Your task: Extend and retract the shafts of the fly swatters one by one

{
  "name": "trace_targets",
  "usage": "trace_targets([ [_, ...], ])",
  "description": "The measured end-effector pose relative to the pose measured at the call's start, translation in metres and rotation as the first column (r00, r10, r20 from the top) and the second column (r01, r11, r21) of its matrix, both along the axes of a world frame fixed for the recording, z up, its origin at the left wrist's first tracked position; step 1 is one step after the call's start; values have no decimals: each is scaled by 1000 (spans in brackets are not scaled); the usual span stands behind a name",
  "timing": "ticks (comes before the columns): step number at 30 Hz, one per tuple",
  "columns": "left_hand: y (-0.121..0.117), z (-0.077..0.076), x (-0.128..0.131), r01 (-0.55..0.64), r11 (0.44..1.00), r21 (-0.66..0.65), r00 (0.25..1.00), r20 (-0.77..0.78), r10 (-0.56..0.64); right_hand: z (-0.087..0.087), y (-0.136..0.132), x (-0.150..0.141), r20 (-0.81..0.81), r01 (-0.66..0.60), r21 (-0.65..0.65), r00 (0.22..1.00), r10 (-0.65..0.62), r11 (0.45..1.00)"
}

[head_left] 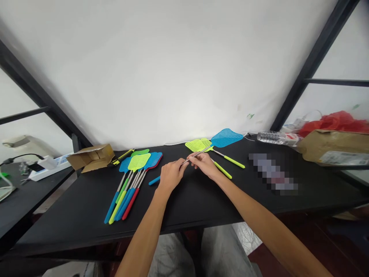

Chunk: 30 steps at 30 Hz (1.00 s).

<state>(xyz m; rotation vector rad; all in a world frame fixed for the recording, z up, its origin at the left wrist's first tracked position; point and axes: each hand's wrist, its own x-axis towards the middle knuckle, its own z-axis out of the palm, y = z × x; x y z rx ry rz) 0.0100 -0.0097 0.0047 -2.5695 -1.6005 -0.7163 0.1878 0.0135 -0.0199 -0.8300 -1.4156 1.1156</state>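
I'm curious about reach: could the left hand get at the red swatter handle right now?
Probably yes, once free: the red handle lies uncovered near the left hand, but that hand is holding a blue swatter.

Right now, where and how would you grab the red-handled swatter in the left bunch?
Red handle, from above and slightly right, likely pinched across mid-length: it's long, slim, outermost on that side, its free end toward the near side. Avoid the far end; blue heads mostly cover it.
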Motion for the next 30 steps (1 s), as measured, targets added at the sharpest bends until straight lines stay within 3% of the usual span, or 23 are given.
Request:
trace_targets([
  [6, 4, 0, 2, -23, 1000, -12, 999, -43, 23, 6, 3, 3, -72, 167, -61, 983, -171, 984],
  [14, 4, 2, 3, -19, 999, -35, 1000, -23, 18, 10, 8, 18, -172, 346, -36, 922, -347, 937],
  [24, 3, 4, -1, 13, 995, -94, 1000, -19, -15, 18, 14, 39, -392, 551, -116, 739, -548, 826],
  [27, 3, 3, -4, 29, 995, -99, 999, -23, -31, 18, 14, 41, -420, 545, -169, 714, -560, 821],
  [30, 3, 0, -6, 1, 997, -81, 999, -34, -4, 18, 12, 38, -443, 461, -181, 750, -490, 869],
])
